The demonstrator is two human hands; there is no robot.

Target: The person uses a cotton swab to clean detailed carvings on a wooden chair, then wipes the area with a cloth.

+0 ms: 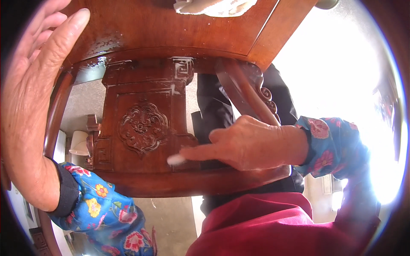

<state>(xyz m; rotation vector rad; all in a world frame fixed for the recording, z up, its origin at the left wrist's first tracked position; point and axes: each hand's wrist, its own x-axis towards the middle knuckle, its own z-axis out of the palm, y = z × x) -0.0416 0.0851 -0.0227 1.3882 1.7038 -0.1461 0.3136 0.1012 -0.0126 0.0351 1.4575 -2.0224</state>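
Note:
A dark reddish wooden chair stands before me, its back splat [110, 128] bearing a carved floral medallion [143, 128]. Pale foam clings to the carved fret corner [183, 68] near the seat [153, 35], whose surface has wet patches at the left. My right hand [256, 144] is over the backrest with the index finger stretched toward the splat and the other fingers curled. Nothing shows in it, and whether the fingertip touches the wood cannot be told. Raised at the left edge, my left hand [35, 92] is empty, thumb apart from the fingers.
A white cloth [217, 7] lies on the seat at the top of the view. The curved top rail [153, 185] runs nearest me, and a scroll-carved side piece [250, 89] slants at the right. Behind the left post [59, 112] is a cream lampshade-like object [79, 143].

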